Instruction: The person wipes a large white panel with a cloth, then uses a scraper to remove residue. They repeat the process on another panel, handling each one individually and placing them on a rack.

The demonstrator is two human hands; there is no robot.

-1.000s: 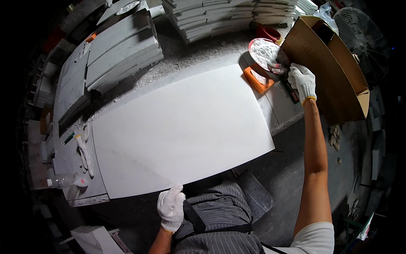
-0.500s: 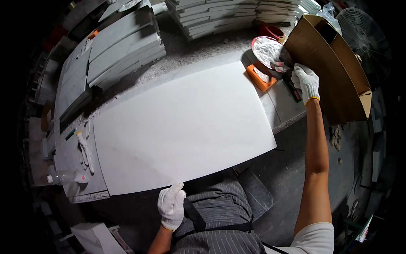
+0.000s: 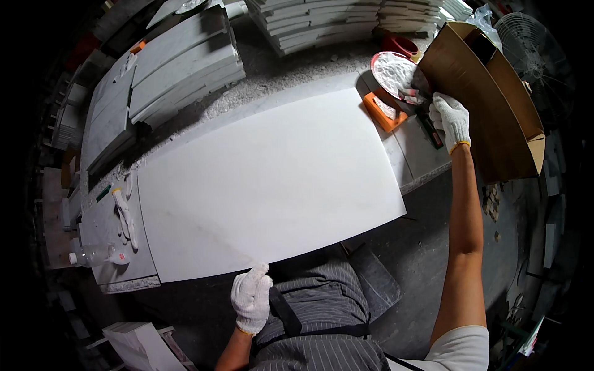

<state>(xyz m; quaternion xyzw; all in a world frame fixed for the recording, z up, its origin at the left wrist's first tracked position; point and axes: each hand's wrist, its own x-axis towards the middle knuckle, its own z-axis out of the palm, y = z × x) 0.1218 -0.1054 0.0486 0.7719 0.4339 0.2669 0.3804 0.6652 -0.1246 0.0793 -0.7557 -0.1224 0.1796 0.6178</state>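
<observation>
A large white marble-like slab [image 3: 266, 185] lies flat on the work table before me. My left hand [image 3: 252, 300], in a white knit glove, is closed at the slab's near edge, its fingertips by the rim; whether it holds anything is hidden. My right hand [image 3: 451, 117], gloved too, reaches to the far right with curled fingers, between a cardboard box [image 3: 479, 105] and a red-rimmed dish of white powder [image 3: 396, 74]. What those fingers hold, if anything, does not show. Just left of it lie a dark green-and-black tool [image 3: 431, 128] and an orange block-shaped holder [image 3: 385, 111].
On the left stand stacked grey-white slabs [image 3: 185, 74], with loose gloves [image 3: 125, 216] and a clear plastic bottle [image 3: 99, 255] nearer me. More slabs [image 3: 315, 25] are piled at the back. A red bowl [image 3: 399, 44] sits behind the dish; a fan [image 3: 526, 49] stands far right.
The whole view has shifted very slightly. My right hand stays beside the cardboard box and my left at the slab's near edge; nothing was visibly picked up or put down.
</observation>
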